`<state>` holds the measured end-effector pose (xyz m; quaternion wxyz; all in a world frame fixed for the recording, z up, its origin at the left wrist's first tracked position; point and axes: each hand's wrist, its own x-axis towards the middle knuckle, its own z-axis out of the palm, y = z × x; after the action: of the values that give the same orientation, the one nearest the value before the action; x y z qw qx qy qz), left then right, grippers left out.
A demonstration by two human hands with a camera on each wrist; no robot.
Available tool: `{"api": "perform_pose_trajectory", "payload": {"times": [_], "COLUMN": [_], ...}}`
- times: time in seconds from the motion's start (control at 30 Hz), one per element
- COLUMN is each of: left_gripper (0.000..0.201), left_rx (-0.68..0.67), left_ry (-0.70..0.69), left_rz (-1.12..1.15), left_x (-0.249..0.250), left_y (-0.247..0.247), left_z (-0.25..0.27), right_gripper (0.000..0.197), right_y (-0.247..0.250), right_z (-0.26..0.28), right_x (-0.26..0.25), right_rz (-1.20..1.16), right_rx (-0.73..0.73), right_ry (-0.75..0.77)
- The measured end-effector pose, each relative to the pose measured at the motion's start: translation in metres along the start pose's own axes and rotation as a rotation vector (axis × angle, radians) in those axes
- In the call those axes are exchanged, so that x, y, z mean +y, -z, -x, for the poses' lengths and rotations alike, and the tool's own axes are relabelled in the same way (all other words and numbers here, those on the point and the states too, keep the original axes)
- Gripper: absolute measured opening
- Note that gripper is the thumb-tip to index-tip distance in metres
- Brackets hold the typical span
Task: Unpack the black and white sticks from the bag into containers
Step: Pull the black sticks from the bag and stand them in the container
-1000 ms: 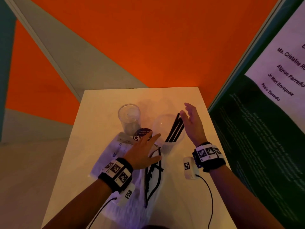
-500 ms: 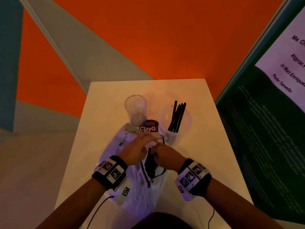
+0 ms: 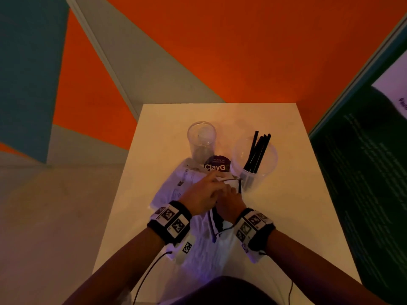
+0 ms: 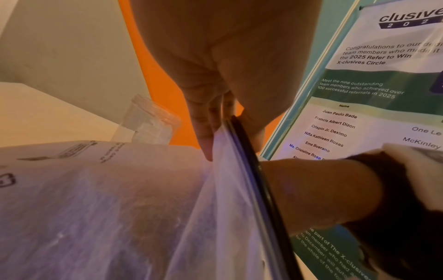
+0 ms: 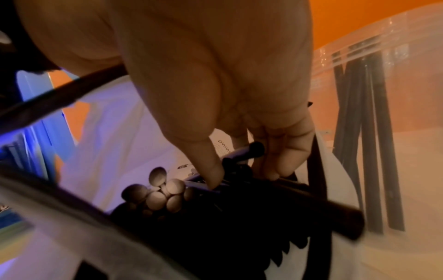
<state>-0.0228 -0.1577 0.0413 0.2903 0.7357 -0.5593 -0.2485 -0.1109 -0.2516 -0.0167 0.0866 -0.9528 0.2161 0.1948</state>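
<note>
Right hand (image 3: 229,200) fingertips: hidden inside bag (image 3: 176,190) mouth, head view. Stick count in bag (image 5: 167,193): blurred, indeterminate. Wall poster (image 4: 374,91): cropped at right edge, lower text covered by forearm. Label (image 3: 217,165) small print: illegible.

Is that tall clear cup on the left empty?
Empty: the tall clear plastic cup shows no sticks; the black sticks stand in the other container.

An office: staff-referral poster (image 4: 374,79) beside orange-and-grey painted wall (image 3: 220,51).

Thin translucent plastic bag (image 3: 176,190), clear plastic containers (image 3: 201,139), matt black sticks (image 3: 257,150)
</note>
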Motion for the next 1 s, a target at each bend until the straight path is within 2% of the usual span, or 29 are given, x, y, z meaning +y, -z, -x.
{"api": "perform_pose_trajectory", "payload": {"times": [0.1,0.43,0.63,0.8,0.83,0.9,0.97,1.0], "left_gripper": [0.024,0.019,0.017,0.021,0.025,0.053,0.079,0.085], "left_rx": [0.008,-0.015,-0.025,0.028,0.038,-0.020,-0.079,-0.078], "left_ry": [-0.011,-0.019,-0.011,-0.044,-0.067,-0.066,-0.033,-0.031], "left_rz": [-0.012,-0.031,-0.067,-0.142,-0.190,-0.280,-0.276,-0.256], "left_x": [0.000,0.002,0.006,0.006,0.005,0.005,0.009,0.012], "left_y": [0.000,0.002,0.002,-0.002,-0.005,-0.012,-0.019,-0.022], "left_z": [0.000,-0.003,-0.004,-0.007,-0.009,-0.017,-0.026,-0.031], "right_gripper": [0.052,0.049,0.046,0.031,0.028,0.021,0.021,0.019], "right_y": [0.003,0.012,0.019,0.066,0.079,0.107,0.134,0.147], "right_z": [0.003,0.008,0.006,0.025,0.030,0.043,0.058,0.065], "right_x": [-0.003,-0.008,0.002,0.034,0.042,0.056,0.065,0.068], "right_rz": [-0.017,-0.050,0.023,-0.014,-0.002,0.054,0.087,0.098], "right_rx": [-0.058,-0.117,-0.219,-0.292,-0.306,-0.313,-0.300,-0.301], "right_ry": [-0.003,-0.064,0.090,0.183,0.204,0.229,0.230,0.229]}}
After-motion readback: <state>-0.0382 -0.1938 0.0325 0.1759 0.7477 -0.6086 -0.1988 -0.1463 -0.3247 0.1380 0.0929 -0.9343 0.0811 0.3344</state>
